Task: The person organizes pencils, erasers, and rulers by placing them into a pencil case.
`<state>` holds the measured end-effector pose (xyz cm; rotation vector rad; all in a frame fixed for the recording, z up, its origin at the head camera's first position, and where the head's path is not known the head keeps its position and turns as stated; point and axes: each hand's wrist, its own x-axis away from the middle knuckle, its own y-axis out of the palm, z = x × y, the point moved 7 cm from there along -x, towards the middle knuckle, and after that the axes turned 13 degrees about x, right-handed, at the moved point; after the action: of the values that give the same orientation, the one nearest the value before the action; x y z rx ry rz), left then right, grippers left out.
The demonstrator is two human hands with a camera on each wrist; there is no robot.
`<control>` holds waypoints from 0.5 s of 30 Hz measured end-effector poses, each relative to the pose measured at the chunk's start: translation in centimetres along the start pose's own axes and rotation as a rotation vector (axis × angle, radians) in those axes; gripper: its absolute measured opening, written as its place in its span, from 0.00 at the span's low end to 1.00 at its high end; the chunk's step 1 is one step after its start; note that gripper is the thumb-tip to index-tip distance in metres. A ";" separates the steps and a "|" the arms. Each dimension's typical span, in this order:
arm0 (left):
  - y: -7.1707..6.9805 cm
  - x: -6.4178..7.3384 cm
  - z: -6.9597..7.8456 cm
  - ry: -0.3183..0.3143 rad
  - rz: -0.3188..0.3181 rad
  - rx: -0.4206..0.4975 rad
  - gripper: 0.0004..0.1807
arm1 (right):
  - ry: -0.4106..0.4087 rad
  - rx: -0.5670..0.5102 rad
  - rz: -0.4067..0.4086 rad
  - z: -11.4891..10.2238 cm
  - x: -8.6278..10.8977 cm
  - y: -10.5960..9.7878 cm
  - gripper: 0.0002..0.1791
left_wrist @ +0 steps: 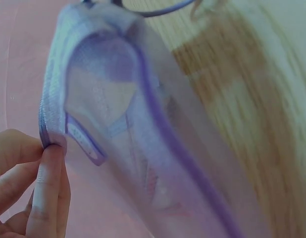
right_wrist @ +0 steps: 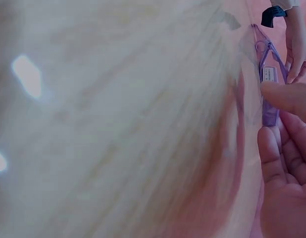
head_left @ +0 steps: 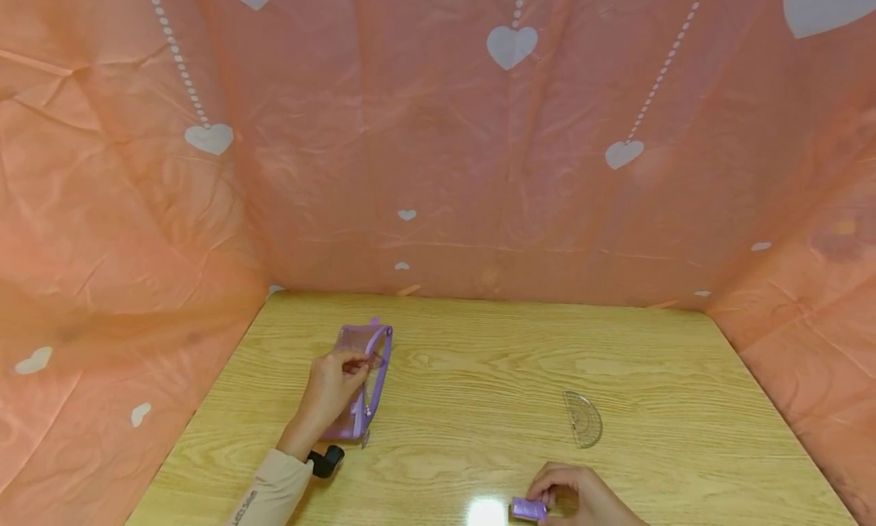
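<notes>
A purple mesh zip pouch lies at the left of the table, its zipped mouth parted. My left hand pinches the rim of that mouth between thumb and fingers, as the left wrist view also shows. Through the mesh, blurred contents show inside the pouch. Near the table's front edge, my right hand holds a small purple block between thumb and fingers. The right wrist view shows a white printed label on one end of this block.
A clear half-round protractor lies flat on the wood-grain table, beyond my right hand. Orange sheeting with white hearts rises behind the table and along both sides. A black strap mount sits on my left wrist.
</notes>
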<state>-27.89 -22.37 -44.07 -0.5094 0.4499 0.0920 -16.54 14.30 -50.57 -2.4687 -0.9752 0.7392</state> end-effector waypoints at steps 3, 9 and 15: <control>0.1 0.0 0.0 0.001 0.001 -0.005 0.06 | 0.013 0.034 0.002 -0.3 -0.4 -0.2 0.15; 0.3 -0.1 0.0 0.014 0.007 -0.012 0.06 | 0.033 0.125 0.053 -0.6 -1.8 -0.8 0.16; 0.4 0.0 -0.2 -0.024 -0.005 -0.009 0.06 | 0.024 0.166 0.100 -0.7 -3.1 -1.3 0.17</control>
<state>-28.06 -22.05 -44.39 -0.5176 0.4245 0.0951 -18.74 12.88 -48.34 -2.3895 -0.7540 0.7869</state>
